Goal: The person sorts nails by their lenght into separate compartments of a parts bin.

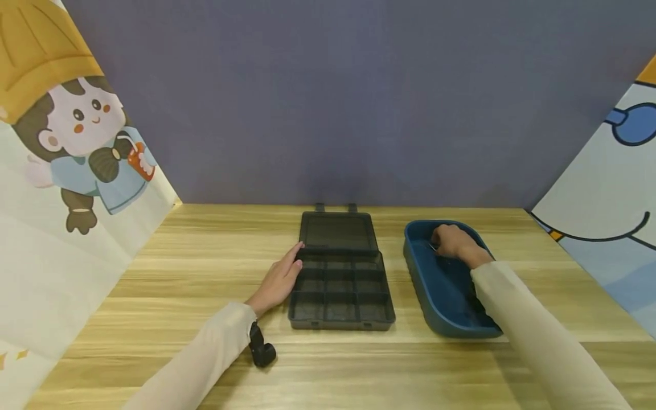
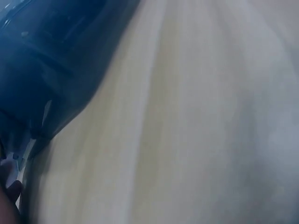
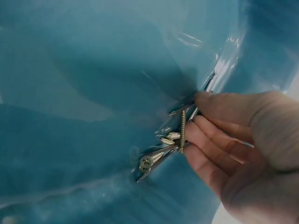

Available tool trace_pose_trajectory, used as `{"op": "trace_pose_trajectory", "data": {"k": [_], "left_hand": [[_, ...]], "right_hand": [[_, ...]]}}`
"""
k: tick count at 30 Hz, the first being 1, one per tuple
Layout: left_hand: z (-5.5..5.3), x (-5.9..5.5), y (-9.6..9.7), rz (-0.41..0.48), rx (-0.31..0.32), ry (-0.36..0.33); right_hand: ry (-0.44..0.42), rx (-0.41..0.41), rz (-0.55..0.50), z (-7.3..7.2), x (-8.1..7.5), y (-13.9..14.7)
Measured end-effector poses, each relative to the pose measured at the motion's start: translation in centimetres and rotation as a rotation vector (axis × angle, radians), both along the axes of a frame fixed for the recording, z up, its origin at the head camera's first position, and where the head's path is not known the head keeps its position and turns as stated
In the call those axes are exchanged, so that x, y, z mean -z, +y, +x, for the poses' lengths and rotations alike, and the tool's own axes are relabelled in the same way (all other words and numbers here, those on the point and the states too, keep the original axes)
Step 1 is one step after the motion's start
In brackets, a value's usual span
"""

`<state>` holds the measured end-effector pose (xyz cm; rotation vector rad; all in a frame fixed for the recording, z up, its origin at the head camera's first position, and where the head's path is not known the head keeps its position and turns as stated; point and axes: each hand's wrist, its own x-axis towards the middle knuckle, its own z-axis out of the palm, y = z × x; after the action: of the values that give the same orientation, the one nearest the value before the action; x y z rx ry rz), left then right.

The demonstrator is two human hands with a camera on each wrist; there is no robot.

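Wood-grain tabletop (image 1: 205, 267): right hand (image 1: 453, 242), down in the smooth blue plastic tub (image 1: 446, 290), pinches at slim threaded metal screws (image 3: 182, 133); left hand (image 1: 279, 283), fingers extended, touches the near edge of the lid-open grey compartment box (image 1: 340, 310). Looks like the picking step; next probably calls for a firm pinch and clear lift.

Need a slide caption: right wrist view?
Right hand at a small cluster of metal screws inside a blue tray.
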<state>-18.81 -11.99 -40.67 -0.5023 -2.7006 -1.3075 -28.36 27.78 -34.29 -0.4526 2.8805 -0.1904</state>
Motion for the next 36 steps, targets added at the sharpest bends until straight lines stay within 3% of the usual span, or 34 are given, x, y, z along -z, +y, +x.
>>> {"op": "trace_pose_trajectory", "data": {"k": [6,28,36], "left_hand": [[-0.23,-0.04,0.18,0.104,0.066,-0.003],[-0.34,0.23,0.62,0.102,-0.035,-0.043],[-0.31,0.22,0.58,0.087,-0.019,0.002]], "right_hand": [[0.006,0.027,-0.017,0.07,0.14,-0.02],[-0.003,0.044,-0.057,-0.02,0.76,0.12],[-0.010,0.019,-0.080,-0.14,0.78,0.29]]}}
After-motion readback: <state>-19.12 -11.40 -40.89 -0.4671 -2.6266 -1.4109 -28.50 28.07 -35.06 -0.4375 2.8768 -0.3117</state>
